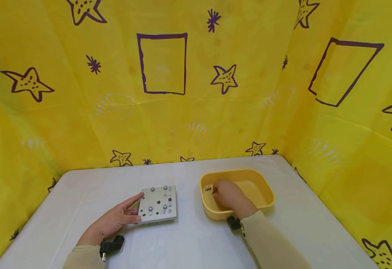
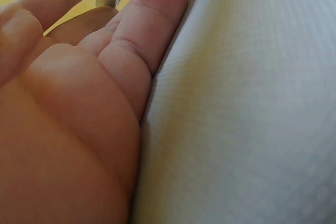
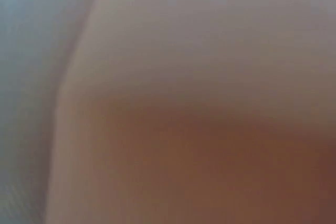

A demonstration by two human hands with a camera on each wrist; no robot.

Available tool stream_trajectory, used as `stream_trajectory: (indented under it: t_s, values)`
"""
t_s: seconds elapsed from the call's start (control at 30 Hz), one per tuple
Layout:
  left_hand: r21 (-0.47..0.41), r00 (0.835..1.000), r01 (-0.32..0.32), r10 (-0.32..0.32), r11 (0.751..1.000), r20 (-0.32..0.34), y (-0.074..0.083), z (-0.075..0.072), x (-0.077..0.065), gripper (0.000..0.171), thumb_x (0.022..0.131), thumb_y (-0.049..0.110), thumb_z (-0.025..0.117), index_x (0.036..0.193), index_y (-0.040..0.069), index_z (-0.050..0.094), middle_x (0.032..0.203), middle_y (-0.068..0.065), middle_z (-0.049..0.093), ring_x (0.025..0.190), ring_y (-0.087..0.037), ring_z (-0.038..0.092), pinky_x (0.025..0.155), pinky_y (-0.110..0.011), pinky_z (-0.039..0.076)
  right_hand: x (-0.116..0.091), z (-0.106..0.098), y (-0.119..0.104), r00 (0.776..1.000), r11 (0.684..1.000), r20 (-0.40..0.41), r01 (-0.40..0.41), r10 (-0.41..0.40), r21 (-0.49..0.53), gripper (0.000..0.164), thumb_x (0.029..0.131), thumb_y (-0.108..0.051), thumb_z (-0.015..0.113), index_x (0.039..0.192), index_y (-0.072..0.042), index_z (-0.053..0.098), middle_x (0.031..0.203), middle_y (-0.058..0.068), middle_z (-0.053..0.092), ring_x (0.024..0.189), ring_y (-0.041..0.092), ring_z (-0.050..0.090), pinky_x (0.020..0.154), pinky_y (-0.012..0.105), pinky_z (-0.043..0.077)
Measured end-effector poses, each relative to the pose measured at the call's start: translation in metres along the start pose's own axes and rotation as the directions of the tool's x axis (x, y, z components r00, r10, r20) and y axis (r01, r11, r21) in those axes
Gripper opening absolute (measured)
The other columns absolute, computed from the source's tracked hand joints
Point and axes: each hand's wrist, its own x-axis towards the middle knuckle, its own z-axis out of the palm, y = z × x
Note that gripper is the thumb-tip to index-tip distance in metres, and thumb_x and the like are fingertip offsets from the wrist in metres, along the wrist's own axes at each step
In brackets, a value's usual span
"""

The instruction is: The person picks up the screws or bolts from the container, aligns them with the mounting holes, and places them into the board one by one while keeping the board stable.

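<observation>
Metal plate [image 1: 155,207] faces upward, left hand [image 1: 113,220] gripping; long axis, right hand's [image 1: 230,195] grip unclear.

Left of yellow bin [image 1: 216,214]: gap, then metal plate [image 1: 153,198] with bolts [image 1: 164,206] sticking up | in bin: right hand [image 1: 228,193] blocks front left | behind bin: starfish curtain [image 1: 199,112]

A makeshift booth — yellow, starfish-printed cloth [image 1: 162,112] stands beyond the fingers [image 1: 132,202] and to either side of them, enclosing the white-topped table [image 1: 185,246] beneath. Whether it is in a home, lab or workshop cannot be told.
</observation>
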Motion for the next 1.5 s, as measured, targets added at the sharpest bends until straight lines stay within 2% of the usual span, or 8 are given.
stream_trajectory:
  t_s: [0.43, 0.53, 0.77, 0.9, 1.13, 1.2, 1.3, 1.5]
  values:
    - [0.007, 1.0, -0.003, 0.003, 1.0, -0.001, 0.0, -0.001, -0.001, 0.094, 0.084, 0.013, 0.08, 0.16, 0.014, 0.024, 0.156, -0.03, 0.026, 0.125, -0.034, 0.054, 0.098, -0.034, 0.047, 0.001, -0.001, -0.003, 0.999, 0.998, 0.041, 0.025, -0.023, -0.051, 0.012, 0.085, -0.012, 0.073, 0.077, -0.015, 0.064, 0.069, -0.006, 0.056, 0.065, 0.016, 0.05, 0.067, 0.034, 0.047]
    - [-0.002, 1.0, 0.003, -0.003, 1.0, -0.005, 0.0, 0.001, -0.001, 0.094, 0.084, 0.012, 0.08, 0.16, 0.015, 0.025, 0.156, -0.03, 0.026, 0.124, -0.033, 0.054, 0.098, -0.035, 0.048, -0.002, -0.003, -0.004, 0.999, 1.0, 0.04, -0.004, 0.004, -0.01, 0.002, 0.087, -0.01, 0.07, 0.086, -0.011, 0.069, 0.077, -0.003, 0.062, 0.07, 0.017, 0.054, 0.073, 0.036, 0.05]
    - [-0.023, 1.0, 0.006, -0.006, 1.0, 0.003, -0.001, 0.002, 0.0, 0.094, 0.084, 0.009, 0.08, 0.16, 0.016, 0.025, 0.156, -0.03, 0.024, 0.122, -0.033, 0.056, 0.097, -0.037, 0.049, -0.011, -0.016, -0.008, 0.991, 0.966, -0.017, -0.126, 0.133, 0.224, 0.027, 0.088, -0.001, 0.063, 0.113, -0.004, 0.071, 0.103, 0.003, 0.069, 0.094, 0.02, 0.061, 0.089, 0.041, 0.051]
    - [-0.008, 1.0, 0.006, -0.006, 1.0, -0.009, -0.001, 0.001, 0.001, 0.095, 0.083, 0.011, 0.081, 0.16, 0.016, 0.025, 0.157, -0.029, 0.024, 0.123, -0.033, 0.055, 0.098, -0.036, 0.048, -0.01, -0.025, -0.016, 0.983, 0.879, -0.041, -0.142, 0.18, 0.454, 0.026, 0.086, 0.001, 0.067, 0.11, -0.004, 0.072, 0.101, 0.004, 0.068, 0.091, 0.021, 0.06, 0.081, 0.038, 0.052]
    - [-0.001, 1.0, -0.011, 0.011, 1.0, 0.008, -0.002, 0.0, 0.001, 0.094, 0.085, 0.011, 0.08, 0.16, 0.013, 0.023, 0.154, -0.031, 0.028, 0.123, -0.033, 0.056, 0.097, -0.034, 0.048, -0.007, -0.025, -0.045, 0.981, 0.61, 0.025, -0.138, 0.19, 0.781, 0.019, 0.088, 0.004, 0.069, 0.104, -0.007, 0.069, 0.098, 0.008, 0.065, 0.087, 0.025, 0.059, 0.078, 0.035, 0.056]
    - [-0.004, 1.0, -0.013, 0.013, 1.0, 0.017, -0.003, 0.0, 0.001, 0.094, 0.085, 0.011, 0.079, 0.16, 0.013, 0.022, 0.153, -0.031, 0.03, 0.122, -0.033, 0.057, 0.096, -0.033, 0.049, -0.006, -0.021, -0.058, 0.988, 0.578, 0.04, -0.12, 0.148, 0.807, 0.018, 0.088, 0.004, 0.069, 0.101, -0.008, 0.069, 0.098, 0.01, 0.065, 0.085, 0.025, 0.061, 0.077, 0.035, 0.056]
    - [-0.011, 1.0, -0.01, 0.011, 1.0, 0.024, -0.003, 0.0, 0.001, 0.095, 0.085, 0.011, 0.079, 0.16, 0.013, 0.021, 0.153, -0.031, 0.031, 0.121, -0.032, 0.057, 0.095, -0.032, 0.049, -0.005, -0.017, -0.083, 0.996, 0.577, 0.05, -0.081, 0.068, 0.813, 0.016, 0.087, 0.003, 0.071, 0.099, -0.008, 0.07, 0.099, 0.012, 0.066, 0.082, 0.023, 0.064, 0.075, 0.037, 0.056]
    - [-0.01, 1.0, -0.015, 0.015, 1.0, 0.026, -0.002, -0.001, 0.001, 0.094, 0.086, 0.011, 0.078, 0.16, 0.013, 0.021, 0.157, -0.031, 0.023, 0.123, -0.033, 0.055, 0.096, -0.034, 0.049, 0.0, -0.004, -0.126, 0.998, 0.681, 0.05, -0.011, -0.037, 0.732, 0.014, 0.085, 0.0, 0.073, 0.096, -0.009, 0.072, 0.092, -0.002, 0.066, 0.075, 0.014, 0.061, 0.064, 0.03, 0.054]
